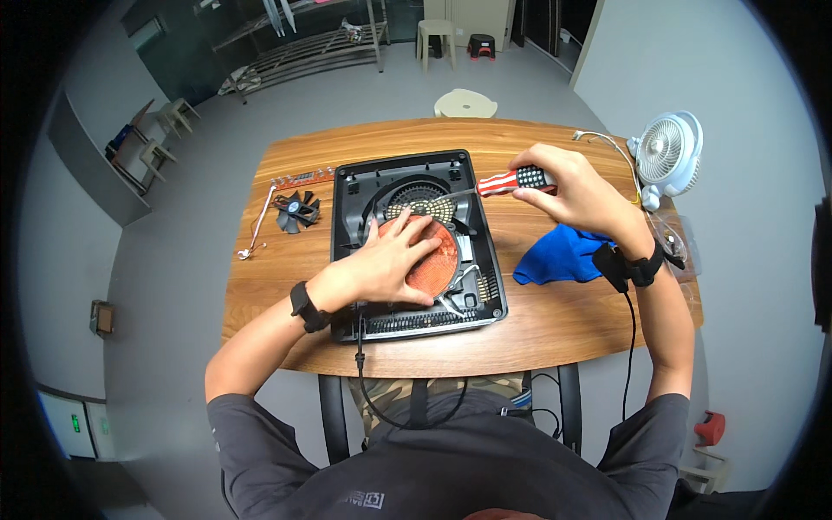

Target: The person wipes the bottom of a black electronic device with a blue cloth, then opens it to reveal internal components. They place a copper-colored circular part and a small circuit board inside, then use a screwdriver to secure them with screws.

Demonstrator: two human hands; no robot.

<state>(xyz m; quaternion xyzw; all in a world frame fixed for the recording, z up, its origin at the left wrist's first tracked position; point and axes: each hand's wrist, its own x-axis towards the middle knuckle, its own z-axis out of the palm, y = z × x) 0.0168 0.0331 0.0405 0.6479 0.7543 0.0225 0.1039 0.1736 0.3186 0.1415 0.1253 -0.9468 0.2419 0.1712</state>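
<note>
My right hand [572, 186] is closed around the red, white and black handle of a screwdriver [498, 183]. The screwdriver's thin shaft points left over the black housing of an induction cooker [342, 225], toward its round vent. Spread across a round copper coil [438, 264] is my left hand [386, 260], fingers apart, pressing on its top. The coil lies in the middle of the housing. At its far edge, partly under my fingertips, shows a pale dotted curved piece [438, 209]. Where exactly the screwdriver's tip touches, I cannot tell.
Left of the housing lie a black fan [297, 211] and a narrow strip board [303, 179] with white wires. A blue cloth [563, 256] lies at the right, near a small white desk fan [667, 152] and a clear container [680, 243]. A black power cord [360, 355] hangs over the table's front edge.
</note>
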